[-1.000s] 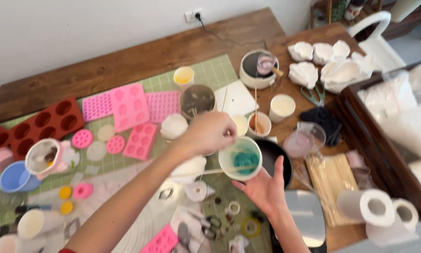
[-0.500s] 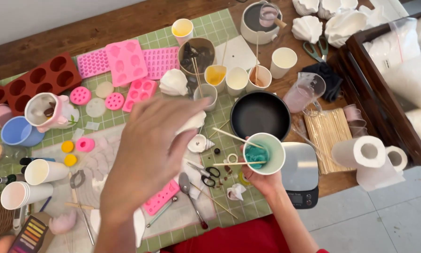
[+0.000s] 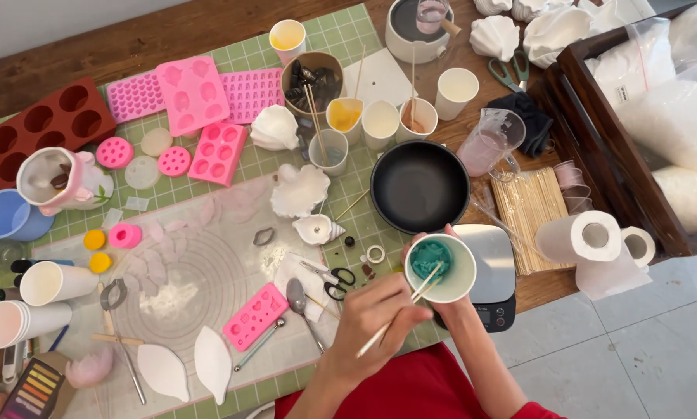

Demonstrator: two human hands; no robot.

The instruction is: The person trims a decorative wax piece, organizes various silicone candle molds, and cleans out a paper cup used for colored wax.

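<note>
My right hand holds a white paper cup from below, just in front of a small kitchen scale. Inside the cup sits a teal lump. My left hand pinches a thin wooden stick whose tip rests inside the cup against the teal lump. Both hands are close to the table's near edge, above the green cutting mat. A black pan lies just beyond the cup.
Pink silicone moulds, a brown mould, paper cups, white shell casts, small scissors, a spoon, a bundle of wooden sticks and a paper roll crowd the table. A dark crate stands at the right.
My left hand drew back from the middle of the table toward me and now holds a stick in the cup. The cup came nearer to the table's front edge.
</note>
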